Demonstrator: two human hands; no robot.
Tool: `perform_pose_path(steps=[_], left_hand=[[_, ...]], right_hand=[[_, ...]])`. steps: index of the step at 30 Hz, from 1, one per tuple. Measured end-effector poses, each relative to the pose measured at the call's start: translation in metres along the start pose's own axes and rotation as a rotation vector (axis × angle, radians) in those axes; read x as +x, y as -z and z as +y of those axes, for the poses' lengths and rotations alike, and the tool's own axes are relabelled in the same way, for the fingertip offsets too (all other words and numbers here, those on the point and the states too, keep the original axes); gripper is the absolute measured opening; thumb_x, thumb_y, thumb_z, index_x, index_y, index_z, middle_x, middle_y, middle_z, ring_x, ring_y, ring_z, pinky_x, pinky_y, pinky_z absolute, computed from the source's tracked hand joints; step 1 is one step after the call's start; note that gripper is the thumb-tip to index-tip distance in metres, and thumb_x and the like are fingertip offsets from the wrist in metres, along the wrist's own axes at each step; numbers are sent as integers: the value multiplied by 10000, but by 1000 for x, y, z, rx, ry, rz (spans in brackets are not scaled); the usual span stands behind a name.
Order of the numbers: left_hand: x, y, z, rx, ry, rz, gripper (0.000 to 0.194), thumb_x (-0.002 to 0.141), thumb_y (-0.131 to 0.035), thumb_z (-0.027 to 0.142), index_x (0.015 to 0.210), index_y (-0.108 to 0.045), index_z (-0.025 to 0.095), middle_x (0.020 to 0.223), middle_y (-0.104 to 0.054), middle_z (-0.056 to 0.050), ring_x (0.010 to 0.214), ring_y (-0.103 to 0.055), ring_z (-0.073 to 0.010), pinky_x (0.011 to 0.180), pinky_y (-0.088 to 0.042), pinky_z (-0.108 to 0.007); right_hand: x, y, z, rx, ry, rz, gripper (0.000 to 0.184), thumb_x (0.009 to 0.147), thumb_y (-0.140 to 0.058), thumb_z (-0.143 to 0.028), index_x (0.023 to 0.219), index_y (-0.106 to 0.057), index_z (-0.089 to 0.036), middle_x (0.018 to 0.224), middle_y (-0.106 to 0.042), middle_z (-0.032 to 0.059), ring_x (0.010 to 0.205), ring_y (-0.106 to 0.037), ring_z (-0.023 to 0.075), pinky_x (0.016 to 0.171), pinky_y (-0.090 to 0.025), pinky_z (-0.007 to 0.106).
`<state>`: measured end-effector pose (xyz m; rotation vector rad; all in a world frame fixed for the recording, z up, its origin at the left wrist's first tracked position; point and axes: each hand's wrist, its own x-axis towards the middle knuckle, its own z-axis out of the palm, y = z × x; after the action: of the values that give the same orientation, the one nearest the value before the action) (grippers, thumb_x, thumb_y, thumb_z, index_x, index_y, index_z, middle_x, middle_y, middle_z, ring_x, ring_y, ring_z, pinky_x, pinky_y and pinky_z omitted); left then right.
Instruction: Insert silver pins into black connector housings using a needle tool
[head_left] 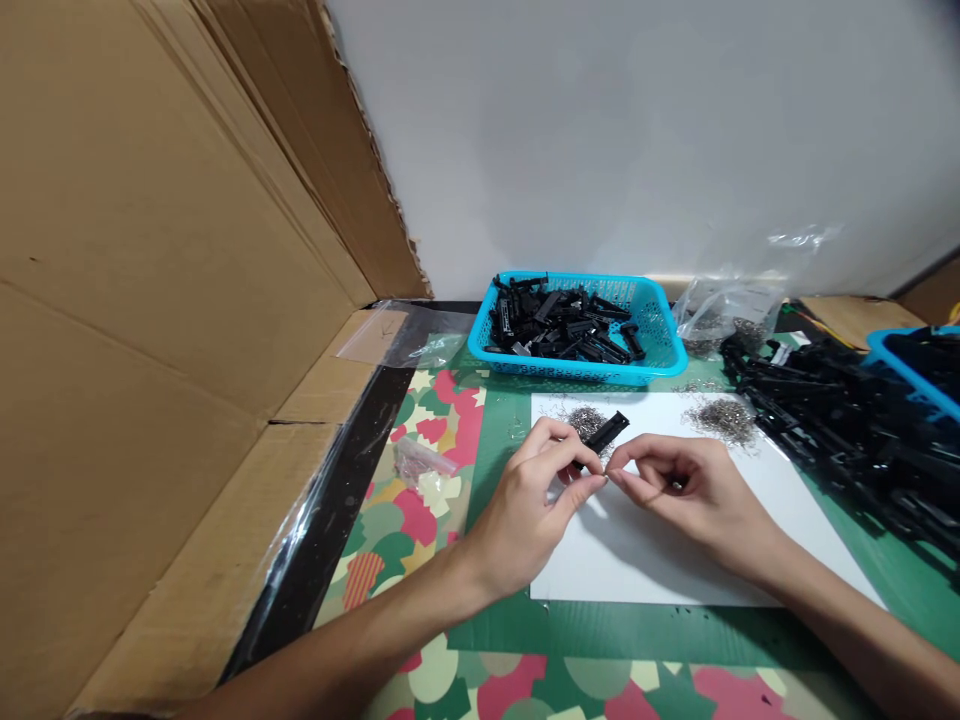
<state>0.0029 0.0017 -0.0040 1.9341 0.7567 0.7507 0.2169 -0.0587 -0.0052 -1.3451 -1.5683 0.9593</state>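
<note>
White sheet (600, 575), bare along its near edge, is laid on green mat (510, 630); cardboard (112, 250) is stood at far left. Above the sheet, black part (606, 435) is clamped in left hand (529, 500); right hand (697, 490) is pinched together, contents indiscernible.

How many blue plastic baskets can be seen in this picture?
2: one perforated blue plastic basket behind the flat white sheet, another blue basket at the right picture edge, partly cut off; others could be hidden.

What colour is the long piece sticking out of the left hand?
The long piece is black; it shows best in the head view.
</note>
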Motion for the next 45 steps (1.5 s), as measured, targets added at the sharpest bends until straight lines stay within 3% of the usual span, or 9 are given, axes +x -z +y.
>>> perform_pose_path(steps=[3, 7, 10, 13, 18, 21, 26, 37, 45], left_hand=[[0, 3, 3, -74, 46, -38, 193, 1115, -577, 330, 1132, -740, 228, 1162, -601, -61, 1081, -646, -215, 966, -523, -336], [2, 4, 4, -205, 74, -61, 264, 1156, -476, 329, 1200, -716, 228, 1157, -637, -63, 1018, -671, -194, 955, -532, -337], [3, -2, 2, -386, 104, 3, 147, 1100, -609, 290, 1238, -625, 242, 1179, -657, -49, 1039, -687, -185, 951, -549, -322], [4, -7, -1, -527, 98, 108, 352, 1002, -762, 255, 1281, -547, 265, 1189, -659, -43, 1123, -676, -197, 989, -554, -323], [5, -7, -3, -614, 122, 98, 543, 924, -869, 277, 1360, -545, 281, 1110, -692, -28, 1031, -685, -185, 947, -557, -317], [6, -5, 0, -606, 116, 96, 529, 884, -912, 301, 1330, -631, 250, 1116, -707, -50, 1093, -680, -213, 973, -554, -324], [5, -6, 3, -571, 113, 65, 350, 926, -876, 291, 1248, -755, 230, 1228, -738, -75, 1124, -690, -221, 995, -559, -326], [6, -5, 5, -552, 101, 56, 279, 940, -851, 231, 1210, -785, 218, 1182, -784, -71, 1095, -730, -222, 976, -586, -322], [6, -3, 6, -581, 169, -19, 237, 976, -820, 277, 1204, -792, 217, 1065, -785, -57, 970, -726, -184, 885, -573, -280]], right_hand=[[0, 0, 1, 8, 17, 91, 209, 1001, -688, -346, 928, -791, -180, 586, -322, -78, 522, -302, 104, 479, -230, 251], [-2, 0, 1, -114, 140, 282, 148, 968, -726, -285, 901, -801, -177, 542, -379, -80, 468, -325, 87, 450, -233, 248], [-5, -5, 0, -252, 281, 376, 88, 957, -722, -212, 921, -800, -190, 522, -406, -86, 434, -350, 79, 437, -278, 240], [-8, -10, 0, -410, 462, 406, 102, 965, -702, -153, 975, -784, -215, 503, -416, -99, 412, -386, 75, 445, -338, 229], [-9, -17, -1, -489, 688, 390, 189, 958, -675, -51, 1030, -744, -212, 494, -462, -105, 395, -434, 79, 455, -366, 243], [-8, -19, 0, -471, 674, 413, 185, 955, -671, -44, 1001, -731, -214, 487, -460, -105, 390, -434, 83, 451, -364, 250], [-7, -19, 0, -456, 689, 392, 187, 949, -665, -39, 1003, -706, -213, 488, -460, -112, 387, -453, 85, 456, -380, 244], [-4, -16, -2, -469, 717, 338, 180, 987, -618, -42, 1024, -701, -197, 534, -604, -75, 394, -485, 81, 456, -351, 246], [-3, -10, 2, -489, 669, 257, 194, 1039, -596, -83, 910, -705, -177, 588, -683, -20, 437, -556, 91, 483, -358, 251]])
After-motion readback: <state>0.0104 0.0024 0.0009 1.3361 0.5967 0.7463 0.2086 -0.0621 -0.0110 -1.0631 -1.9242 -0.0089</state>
